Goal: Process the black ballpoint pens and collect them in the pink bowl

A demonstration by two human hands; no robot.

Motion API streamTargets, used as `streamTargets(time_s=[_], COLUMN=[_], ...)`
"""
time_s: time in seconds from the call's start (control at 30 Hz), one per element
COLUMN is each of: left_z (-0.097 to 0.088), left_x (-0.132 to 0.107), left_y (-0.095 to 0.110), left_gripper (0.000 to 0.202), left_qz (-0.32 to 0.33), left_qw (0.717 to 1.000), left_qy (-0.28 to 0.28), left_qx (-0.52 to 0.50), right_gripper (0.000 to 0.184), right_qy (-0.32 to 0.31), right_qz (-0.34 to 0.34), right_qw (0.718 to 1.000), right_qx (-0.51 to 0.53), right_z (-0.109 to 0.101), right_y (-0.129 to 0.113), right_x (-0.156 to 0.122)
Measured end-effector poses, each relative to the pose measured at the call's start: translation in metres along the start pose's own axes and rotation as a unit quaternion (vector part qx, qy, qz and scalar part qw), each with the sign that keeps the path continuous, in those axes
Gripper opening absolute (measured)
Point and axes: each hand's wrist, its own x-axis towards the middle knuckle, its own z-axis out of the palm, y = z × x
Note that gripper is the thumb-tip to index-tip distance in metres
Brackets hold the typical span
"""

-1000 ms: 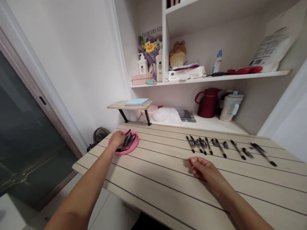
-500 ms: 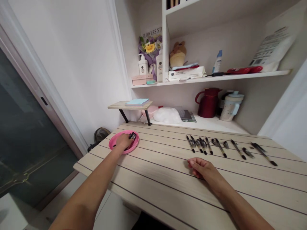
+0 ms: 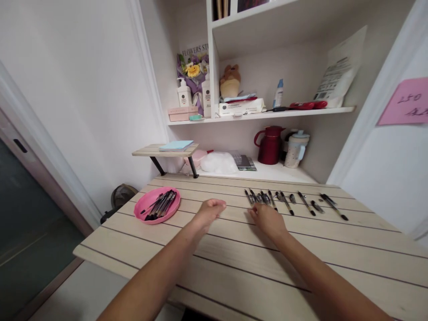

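Note:
My left hand point(image 3: 210, 209) rests on the slatted table point(image 3: 234, 267) in a loose fist, and nothing shows in it. To its left stands a pink plate point(image 3: 142, 210) holding several black pens point(image 3: 161, 205). My right hand point(image 3: 266, 219) lies back-up at the left end of a row of black pens point(image 3: 287, 201). Its fingers curl down over the near ends of the leftmost pens, and what they grip is hidden.
Behind the table a low shelf holds a red jug point(image 3: 270, 145), a pale jug point(image 3: 296, 148) and a white bundle point(image 3: 214, 162). A small riser point(image 3: 163, 151) carries a blue pad. A pink note point(image 3: 403, 101) hangs on the right wall. A fan point(image 3: 121, 195) stands on the floor at left.
My left hand has left the pink plate and moved right to the middle of the table. My right hand has slid forward onto the left end of the pen row. The view has shifted.

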Motion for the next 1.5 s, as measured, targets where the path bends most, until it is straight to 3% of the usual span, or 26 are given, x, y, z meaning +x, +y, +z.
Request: streamTargets(time_s=[0.07,0.13,0.37,0.53,0.67,0.77,0.87,0.97,1.07,1.27,1.5], left_z=[0.023,0.035,0.032,0.034,0.039,0.037,0.033,0.031,0.031,0.031,0.034], left_x=[0.001,0.001,0.002,0.011,0.019,0.022,0.023,0.023,0.023,0.023,0.021], left_y=[-0.010,-0.019,-0.036,-0.039,-0.038,-0.037,-0.036,-0.036,-0.036,-0.037,-0.038], left_gripper=[0.024,0.022,0.023,0.023,0.017,0.014,0.017,0.021,0.025,0.032,0.035], left_qz=[-0.104,-0.136,-0.127,-0.122,-0.097,-0.084,-0.116,-0.130,-0.128,-0.128,-0.093], left_qw=[0.978,0.961,0.929,0.923,0.920,0.915,0.920,0.927,0.930,0.935,0.955], left_qy=[-0.064,-0.085,-0.136,-0.084,-0.033,0.003,-0.001,-0.023,-0.035,-0.040,-0.067], left_qx=[-0.169,-0.223,-0.319,-0.356,-0.378,-0.394,-0.376,-0.350,-0.343,-0.328,-0.272], right_gripper=[0.030,0.034,0.029,0.031,0.033,0.033,0.024,0.021,0.018,0.017,0.008], right_qy=[0.004,-0.007,-0.009,0.003,-0.028,-0.061,-0.014,0.002,-0.009,-0.022,0.006], right_qz=[0.044,0.064,0.065,0.002,-0.097,-0.136,-0.062,-0.008,0.016,0.054,0.044], right_qw=[0.996,0.993,0.994,0.995,0.963,0.970,0.998,1.000,0.999,0.997,0.995], right_qx=[-0.078,-0.102,-0.088,0.095,0.250,0.190,0.016,-0.028,-0.048,-0.044,0.084], right_z=[-0.002,0.002,0.015,0.025,0.034,0.021,-0.003,-0.016,-0.009,0.016,0.013], right_y=[0.002,0.004,0.010,0.001,-0.010,-0.010,-0.001,0.007,0.008,0.004,0.010], right_x=[0.012,0.020,0.021,-0.001,-0.013,0.006,0.049,0.091,0.116,0.123,0.120])
